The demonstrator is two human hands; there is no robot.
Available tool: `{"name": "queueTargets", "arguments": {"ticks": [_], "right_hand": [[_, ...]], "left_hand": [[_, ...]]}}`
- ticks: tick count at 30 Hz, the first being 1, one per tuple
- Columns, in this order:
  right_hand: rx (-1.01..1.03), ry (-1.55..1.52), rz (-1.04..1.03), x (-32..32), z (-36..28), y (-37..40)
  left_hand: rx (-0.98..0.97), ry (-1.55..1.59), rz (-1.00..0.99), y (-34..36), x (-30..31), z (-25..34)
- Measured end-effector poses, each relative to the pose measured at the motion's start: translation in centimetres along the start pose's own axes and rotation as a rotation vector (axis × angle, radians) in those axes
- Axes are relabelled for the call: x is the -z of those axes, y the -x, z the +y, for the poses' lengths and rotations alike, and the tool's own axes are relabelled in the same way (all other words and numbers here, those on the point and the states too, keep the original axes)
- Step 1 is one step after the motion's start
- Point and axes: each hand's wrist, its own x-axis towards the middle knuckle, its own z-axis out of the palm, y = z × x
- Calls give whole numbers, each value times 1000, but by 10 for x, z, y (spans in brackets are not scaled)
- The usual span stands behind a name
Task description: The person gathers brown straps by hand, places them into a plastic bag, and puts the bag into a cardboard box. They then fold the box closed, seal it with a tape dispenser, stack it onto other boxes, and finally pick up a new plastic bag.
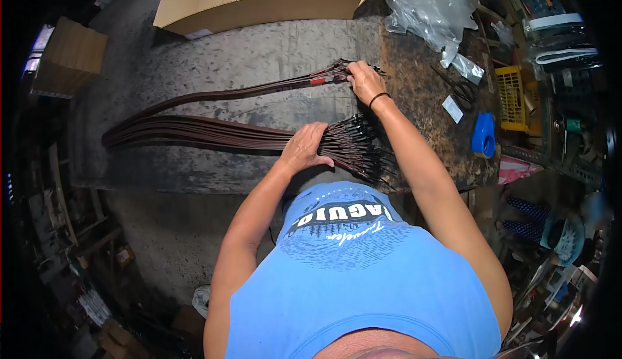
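Note:
A long bundle of dark brown cables or cords point(227, 132) lies on the table, bent back on itself at the left. My left hand point(306, 146) is closed over its near branch, thumb on the near side. Past that hand the black-tipped ends point(356, 140) fan out to the right. The thinner far branch point(259, 89) runs up to my right hand point(366, 81), whose fingers are closed around its ends by a red band point(318, 81). A dark band circles my right wrist. My fingers partly hide the held ends.
An open cardboard box point(272, 6) stands at the table's far edge. Clear plastic bags point(437, 6), black scissors point(459, 90), a white label point(453, 109) and a blue tape dispenser point(483, 135) lie at the right. A yellow crate point(512, 100) sits beyond the edge.

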Motion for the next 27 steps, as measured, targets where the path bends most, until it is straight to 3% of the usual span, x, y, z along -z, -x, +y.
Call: {"name": "queueTargets", "arguments": {"ticks": [3,6,7,9,13,27], "right_hand": [[-66,114,-130,-5,1,0],[66,121,-229,-1,-4,12],[207,80,-194,-9,1,19],[287,39,-321,-5,-11,34],[303,60,-375,2,-26,50],[332,125,-507,14,-29,44]], "left_hand": [[15,-6,-15,0,-2,-1],[45,-21,2,1,-1,2],[49,-18,0,3,0,4],[41,-169,-7,3,5,7],[-1,-260,86,5,2,8],[45,-107,2,2,0,1]]}}
